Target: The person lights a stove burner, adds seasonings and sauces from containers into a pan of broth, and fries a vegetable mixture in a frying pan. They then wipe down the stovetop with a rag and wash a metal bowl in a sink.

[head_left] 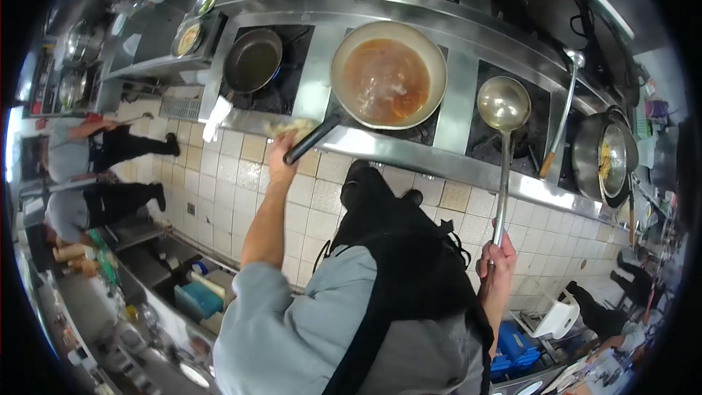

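Observation:
My left hand (281,150) is closed on a pale, bunched cloth (296,128) at the stove's front edge. Right beside those fingers is the black handle (313,140) of a wide, light-coloured pan (338,66). Reddish-brown, bubbling liquid (384,80) fills the pan's bottom. In my right hand (497,257), fingers wrap round the long metal shaft of a ladle (504,106). Its large round bowl hangs over the burner to the right of the pan.
A small dark frying pan (253,62) stands on the left burner, with a white cloth (216,117) near its handle. A wooden-handled utensil (561,121) leans at the right, by a wok (596,153) and strainer. Other people (110,146) stand left and right.

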Motion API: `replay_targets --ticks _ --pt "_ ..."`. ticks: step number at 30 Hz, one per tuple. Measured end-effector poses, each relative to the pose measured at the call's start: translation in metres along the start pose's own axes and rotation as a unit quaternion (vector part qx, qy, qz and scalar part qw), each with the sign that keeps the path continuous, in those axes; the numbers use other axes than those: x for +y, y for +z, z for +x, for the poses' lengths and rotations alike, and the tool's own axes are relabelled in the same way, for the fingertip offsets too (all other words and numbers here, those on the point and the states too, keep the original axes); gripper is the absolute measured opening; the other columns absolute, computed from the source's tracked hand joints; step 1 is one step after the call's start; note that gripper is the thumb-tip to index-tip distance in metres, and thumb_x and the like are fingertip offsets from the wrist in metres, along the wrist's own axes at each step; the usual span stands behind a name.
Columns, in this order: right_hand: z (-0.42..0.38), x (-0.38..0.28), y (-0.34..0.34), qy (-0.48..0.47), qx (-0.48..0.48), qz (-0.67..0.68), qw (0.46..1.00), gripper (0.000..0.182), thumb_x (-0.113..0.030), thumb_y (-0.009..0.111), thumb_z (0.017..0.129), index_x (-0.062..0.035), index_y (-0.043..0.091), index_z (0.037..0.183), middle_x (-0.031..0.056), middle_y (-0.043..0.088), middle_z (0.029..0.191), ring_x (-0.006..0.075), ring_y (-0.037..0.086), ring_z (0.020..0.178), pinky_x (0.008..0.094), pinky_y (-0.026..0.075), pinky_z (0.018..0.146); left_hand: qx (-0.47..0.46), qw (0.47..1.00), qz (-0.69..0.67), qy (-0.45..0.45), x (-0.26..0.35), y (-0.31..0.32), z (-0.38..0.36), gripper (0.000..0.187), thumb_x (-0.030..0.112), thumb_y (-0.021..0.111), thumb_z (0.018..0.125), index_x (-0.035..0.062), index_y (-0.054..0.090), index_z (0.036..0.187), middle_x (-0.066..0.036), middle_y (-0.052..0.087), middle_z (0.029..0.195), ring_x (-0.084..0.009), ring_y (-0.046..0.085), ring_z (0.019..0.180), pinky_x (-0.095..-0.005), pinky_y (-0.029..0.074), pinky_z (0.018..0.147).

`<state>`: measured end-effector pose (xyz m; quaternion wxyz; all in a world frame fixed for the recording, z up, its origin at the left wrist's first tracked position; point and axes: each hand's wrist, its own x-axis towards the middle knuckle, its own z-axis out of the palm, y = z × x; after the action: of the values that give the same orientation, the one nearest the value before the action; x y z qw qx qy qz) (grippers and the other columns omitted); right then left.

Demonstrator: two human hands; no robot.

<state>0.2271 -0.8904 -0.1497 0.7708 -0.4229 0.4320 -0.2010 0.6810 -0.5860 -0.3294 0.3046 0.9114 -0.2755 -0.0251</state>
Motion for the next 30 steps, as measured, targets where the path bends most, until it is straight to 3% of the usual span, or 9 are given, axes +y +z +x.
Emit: replay_targets --ticks 2,7,11,13,14,18,20,23,30 --pt "0.019 0.008 0.018 -0.005 0.021 -0.051 0.998 0.064 -0.015 0.065 0.091 0.002 0.041 0.148 0.0003 0.054 0.067 0.0083 0.047 0.043 0.0223 0.038 0.04 0.03 0.996 -0.073 -0.041 -0.06 -0.005 -0.002 0.04 -0.004 0.061 0.085 -0.0003 0.064 0.125 -0.019 0.069 0.117 -0.0297 0.067 0.105 -0.0383 0.052 0.093" --pt "0.076 0.038 0.074 -0.034 0.062 -0.187 0.98 0.061 0.001 0.06 0.094 0.0001 0.04 0.151 -0.0005 0.057 0.08 0.0066 0.051 0.056 0.0226 0.043 0.05 0.004 0.944 -0.292 -0.152 0.029 -0.12 0.048 0.034 -0.002 0.058 0.095 -0.0037 0.061 0.129 -0.011 0.069 0.118 -0.017 0.065 0.104 -0.0293 0.052 0.091" --pt "0.132 0.069 0.093 -0.084 0.136 -0.343 0.925 0.059 -0.001 0.06 0.094 -0.0015 0.041 0.15 0.006 0.067 0.098 0.0131 0.062 0.074 0.0258 0.05 0.066 0.034 0.96 -0.275 -0.049 0.047 -0.142 0.136 0.038 -0.002 0.061 0.091 -0.0047 0.061 0.129 -0.014 0.066 0.123 -0.0193 0.062 0.113 -0.0299 0.047 0.098" --pt "0.163 0.09 0.099 -0.282 0.15 -0.453 0.832 0.058 -0.002 0.06 0.094 -0.0023 0.042 0.15 0.0148 0.068 0.116 0.0233 0.066 0.097 0.0332 0.052 0.084 0.076 0.978 -0.177 0.076 0.063 -0.128 0.197 0.037 -0.002 0.062 0.088 0.0009 0.065 0.125 -0.018 0.066 0.119 -0.0299 0.065 0.111 -0.0342 0.05 0.096" --pt "0.169 0.089 0.111 -0.239 0.144 -0.426 0.861 0.059 -0.002 0.06 0.093 -0.0017 0.041 0.149 0.0215 0.061 0.133 0.0305 0.061 0.117 0.037 0.046 0.098 0.068 0.983 -0.142 0.096 0.076 -0.121 0.225 0.038 -0.002 0.063 0.086 0.0047 0.067 0.122 -0.02 0.065 0.118 -0.0343 0.065 0.11 -0.0359 0.052 0.094" --pt "0.201 0.093 0.12 -0.267 0.155 -0.562 0.767 0.062 -0.002 0.061 0.091 -0.0018 0.039 0.15 0.0219 0.059 0.131 0.0336 0.059 0.117 0.0384 0.046 0.099 0.03 0.991 0.018 0.132 0.081 -0.04 0.313 0.038 0.006 0.059 0.086 0.0132 0.068 0.122 -0.017 0.064 0.121 -0.0366 0.061 0.112 -0.0426 0.05 0.097" --pt "0.207 0.088 0.126 -0.101 0.149 -0.556 0.811 0.063 -0.004 0.059 0.093 -0.0022 0.036 0.151 0.0226 0.051 0.138 0.0341 0.056 0.12 0.0355 0.046 0.1 -0.129 0.977 0.137 0.096 0.086 -0.002 0.343 0.042 0.015 0.059 0.089 0.0163 0.064 0.131 -0.018 0.059 0.132 -0.0373 0.057 0.121 -0.0457 0.046 0.103" --pt "0.226 0.109 0.093 -0.217 0.108 -0.655 0.716 0.062 -0.006 0.059 0.094 -0.0037 0.036 0.152 0.0214 0.052 0.133 0.0334 0.059 0.108 0.0367 0.05 0.091 -0.001 0.959 0.219 0.182 0.058 0.077 0.345 0.052 0.017 0.056 0.091 0.0184 0.053 0.142 -0.022 0.05 0.143 -0.0411 0.049 0.129 -0.048 0.041 0.109" --pt "0.229 0.107 0.093 -0.15 0.113 -0.605 0.774 0.066 -0.005 0.058 0.092 -0.0037 0.033 0.153 0.025 0.054 0.124 0.0401 0.056 0.105 0.0458 0.048 0.09 -0.049 0.946 0.226 0.226 0.025 0.073 0.288 0.058 0.012 0.053 0.09 0.0121 0.045 0.147 -0.023 0.044 0.146 -0.0418 0.046 0.132 -0.0481 0.038 0.112"
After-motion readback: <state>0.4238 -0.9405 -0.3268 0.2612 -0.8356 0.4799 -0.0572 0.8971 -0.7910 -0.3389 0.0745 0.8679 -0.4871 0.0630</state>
